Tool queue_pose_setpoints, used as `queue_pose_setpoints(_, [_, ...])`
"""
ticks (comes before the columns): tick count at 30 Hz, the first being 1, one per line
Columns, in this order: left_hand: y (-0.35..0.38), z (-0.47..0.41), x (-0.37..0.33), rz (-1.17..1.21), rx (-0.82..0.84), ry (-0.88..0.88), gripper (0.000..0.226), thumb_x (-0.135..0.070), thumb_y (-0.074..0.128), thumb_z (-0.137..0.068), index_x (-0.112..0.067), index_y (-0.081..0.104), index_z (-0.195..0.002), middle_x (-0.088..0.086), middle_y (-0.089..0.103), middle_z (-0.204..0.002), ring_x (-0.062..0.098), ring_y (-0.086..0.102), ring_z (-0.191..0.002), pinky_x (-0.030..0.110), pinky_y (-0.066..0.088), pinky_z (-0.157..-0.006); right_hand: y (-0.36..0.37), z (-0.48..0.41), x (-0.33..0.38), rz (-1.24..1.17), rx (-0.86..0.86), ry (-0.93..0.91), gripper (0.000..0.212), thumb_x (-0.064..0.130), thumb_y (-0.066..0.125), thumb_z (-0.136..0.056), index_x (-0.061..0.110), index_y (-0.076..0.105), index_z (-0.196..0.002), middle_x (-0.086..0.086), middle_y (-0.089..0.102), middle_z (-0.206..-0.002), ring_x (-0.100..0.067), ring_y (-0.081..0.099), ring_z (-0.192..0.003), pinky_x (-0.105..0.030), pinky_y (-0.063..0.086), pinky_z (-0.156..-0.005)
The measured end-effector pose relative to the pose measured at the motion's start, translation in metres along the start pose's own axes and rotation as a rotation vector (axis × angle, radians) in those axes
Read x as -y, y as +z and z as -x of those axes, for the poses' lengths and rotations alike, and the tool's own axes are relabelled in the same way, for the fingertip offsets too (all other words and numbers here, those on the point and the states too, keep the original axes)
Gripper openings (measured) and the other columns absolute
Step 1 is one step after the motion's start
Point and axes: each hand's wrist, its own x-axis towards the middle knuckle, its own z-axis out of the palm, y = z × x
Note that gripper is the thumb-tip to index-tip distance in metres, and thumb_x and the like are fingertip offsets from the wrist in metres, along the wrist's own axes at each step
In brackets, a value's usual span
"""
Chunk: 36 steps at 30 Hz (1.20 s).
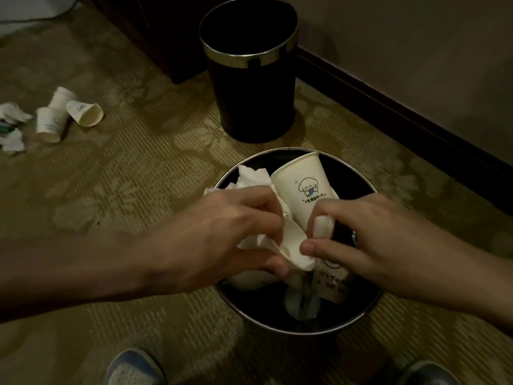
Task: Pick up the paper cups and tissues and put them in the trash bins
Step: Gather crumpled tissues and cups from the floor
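Observation:
Both hands hover over the near trash bin (pixel 363 315), a black round bin with a metal rim. My left hand (pixel 222 234) grips crumpled white tissues (pixel 254 177) and a squashed paper cup (pixel 291 243). My right hand (pixel 369 237) pinches the same squashed cup at its rim and has a small white cup (pixel 322 226) under its curled fingers. A tall paper cup (pixel 301 184) with a cartoon print sticks up between the hands. More cups and tissue lie lower in the bin. Three paper cups (pixel 68 113) and crumpled tissues (pixel 12 126) lie on the carpet at far left.
A second black bin (pixel 249 59) with a metal band stands upright behind the near one, next to a dark baseboard (pixel 402 112) and wall on the right. Patterned carpet (pixel 133 176) covers the floor. My two shoes (pixel 133 368) show at the bottom edge.

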Motion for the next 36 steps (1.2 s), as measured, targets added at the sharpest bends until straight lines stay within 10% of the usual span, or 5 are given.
queue_pose_setpoints(14, [-0.061, 0.003, 0.011, -0.086, -0.267, 0.173, 0.028, -0.024, 0.062, -0.096, -0.005, 0.067, -0.076, -0.001, 0.056, -0.072, 0.006, 0.047, -0.058, 0.016, 0.039, -0.055, -0.050, -0.029, 0.010, 0.292, -0.165, -0.133, 0.038, 0.084, 0.045, -0.077, 0.052, 0.054, -0.097, 0.017, 0.058, -0.086, -0.005, 0.059, -0.067, -0.028, 0.045, -0.043])
queue_pose_setpoints(22, [-0.047, 0.080, 0.104, 0.237, -0.444, -0.405, 0.034, -0.043, 0.057, -0.094, -0.015, 0.064, -0.075, -0.007, 0.053, -0.056, 0.005, 0.049, -0.049, 0.015, 0.036, -0.047, -0.024, -0.117, 0.145, 0.283, 0.317, -0.277, 0.024, 0.061, 0.039, -0.080, 0.047, 0.058, -0.084, 0.031, 0.059, -0.081, 0.011, 0.058, -0.070, -0.017, 0.043, -0.048])
queue_pose_setpoints(27, [0.041, 0.127, 0.172, 0.807, -0.127, -0.927, 0.006, -0.026, 0.064, -0.094, -0.021, 0.061, -0.095, 0.003, 0.069, -0.072, 0.017, 0.066, -0.054, 0.027, 0.052, -0.046, 0.065, -0.202, 0.172, 0.576, 0.730, -0.206, 0.019, 0.024, 0.054, -0.096, 0.033, 0.065, -0.109, 0.009, 0.067, -0.084, -0.004, 0.063, -0.067, -0.017, 0.051, -0.051])
queue_pose_setpoints(30, [0.101, 0.143, 0.193, 1.036, -0.043, -1.023, 0.016, -0.008, 0.057, -0.096, -0.018, 0.061, -0.109, 0.009, 0.068, -0.091, 0.022, 0.068, -0.069, 0.033, 0.055, -0.052, 0.140, -0.237, 0.160, 0.805, 0.911, -0.072, 0.039, 0.003, 0.050, -0.094, 0.013, 0.056, -0.131, -0.007, 0.062, -0.115, -0.022, 0.064, -0.096, -0.030, 0.057, -0.076])
queue_pose_setpoints(36, [0.153, 0.152, 0.200, 1.317, -0.103, -0.978, 0.022, -0.012, 0.061, -0.096, -0.021, 0.058, -0.117, 0.006, 0.070, -0.097, 0.019, 0.072, -0.078, 0.030, 0.058, -0.055, 0.212, -0.253, 0.138, 0.803, 1.059, 0.192, 0.031, 0.010, 0.058, -0.094, 0.002, 0.057, -0.124, -0.008, 0.054, -0.083, -0.020, 0.053, -0.066, -0.033, 0.048, -0.070])
